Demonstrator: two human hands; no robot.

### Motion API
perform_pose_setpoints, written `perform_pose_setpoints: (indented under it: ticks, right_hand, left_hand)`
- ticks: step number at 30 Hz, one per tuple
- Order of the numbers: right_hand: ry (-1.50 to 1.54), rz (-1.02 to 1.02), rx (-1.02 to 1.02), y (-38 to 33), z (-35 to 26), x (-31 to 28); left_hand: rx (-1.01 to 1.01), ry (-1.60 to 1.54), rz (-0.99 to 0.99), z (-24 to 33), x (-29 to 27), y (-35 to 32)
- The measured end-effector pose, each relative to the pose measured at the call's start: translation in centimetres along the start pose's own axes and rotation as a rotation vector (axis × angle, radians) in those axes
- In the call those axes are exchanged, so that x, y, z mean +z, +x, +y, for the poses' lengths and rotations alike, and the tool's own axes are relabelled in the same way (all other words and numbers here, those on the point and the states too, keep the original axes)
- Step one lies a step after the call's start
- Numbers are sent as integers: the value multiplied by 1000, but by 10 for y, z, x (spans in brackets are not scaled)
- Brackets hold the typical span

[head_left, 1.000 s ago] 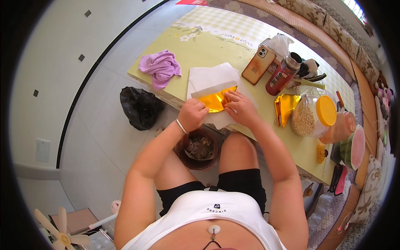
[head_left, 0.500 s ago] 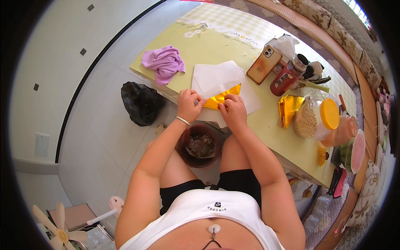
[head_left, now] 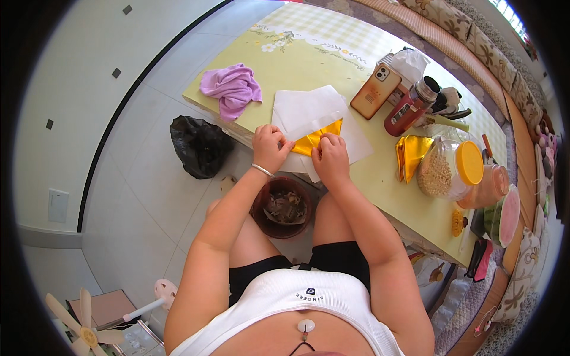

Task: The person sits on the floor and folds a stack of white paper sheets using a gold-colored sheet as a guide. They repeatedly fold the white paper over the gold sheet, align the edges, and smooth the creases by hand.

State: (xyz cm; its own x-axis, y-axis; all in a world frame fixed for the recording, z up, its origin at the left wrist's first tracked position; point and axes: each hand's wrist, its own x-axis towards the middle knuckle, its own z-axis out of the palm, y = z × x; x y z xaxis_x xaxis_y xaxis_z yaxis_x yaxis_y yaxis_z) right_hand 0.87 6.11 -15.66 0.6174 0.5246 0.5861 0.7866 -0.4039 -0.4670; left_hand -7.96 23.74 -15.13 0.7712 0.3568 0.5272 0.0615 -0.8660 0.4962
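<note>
A shiny gold foil sheet point(head_left: 314, 139), folded over along one side, lies on white paper sheets point(head_left: 297, 107) near the table's front edge. My left hand point(head_left: 271, 146) pinches its left corner between thumb and fingers. Over its lower right part is my right hand point(head_left: 330, 155), with curled fingers pressing and gripping the folded edge. A pale strip shows along the foil's upper side. Farther right, beside a clear jar, sits a stack of folded gold foil pieces point(head_left: 411, 155).
A purple cloth point(head_left: 231, 90) lies at the table's left end. To the right stand a phone point(head_left: 376, 92), a red thermos point(head_left: 409, 110), a yellow-lidded jar point(head_left: 442, 169) and a cut watermelon point(head_left: 502, 219). Below are a black plastic bag point(head_left: 200, 147) and a brown bin point(head_left: 279, 228).
My hands stay almost in place on the gold foil, with only slight finger movement along its folded edge. The whole view has shifted very slightly.
</note>
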Motion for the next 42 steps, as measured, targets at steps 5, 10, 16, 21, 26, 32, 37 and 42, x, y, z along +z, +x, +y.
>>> perform_pose_setpoints:
  ticks: [5,10,16,21,26,32,37,42]
  right_hand:
    - [-109,-33,-127,-1,0,0]
    - [-149,-72,-151,-3,3,4]
    - [-139,-79,-143,-2,2,4]
    - [-157,-80,-175,0,2,-1]
    - [-166,-122,-172,4,4,-3]
    - [-84,-98,113,27,21,-14]
    - [-200,-381,14,46,39,-22]
    - [-347,-166,-409,53,29,-29]
  left_hand:
    - [-1,38,-2,3,0,0]
    - [228,240,95,22,-2,-2]
    - [370,249,32,23,1,-20]
    - [78,125,-41,26,2,-13]
    - [-56,205,18,27,11,6]
    - [-262,294,-312,38,-3,32]
    - [-122,311,-332,43,1,35]
    - [286,309,-178,52,22,15]
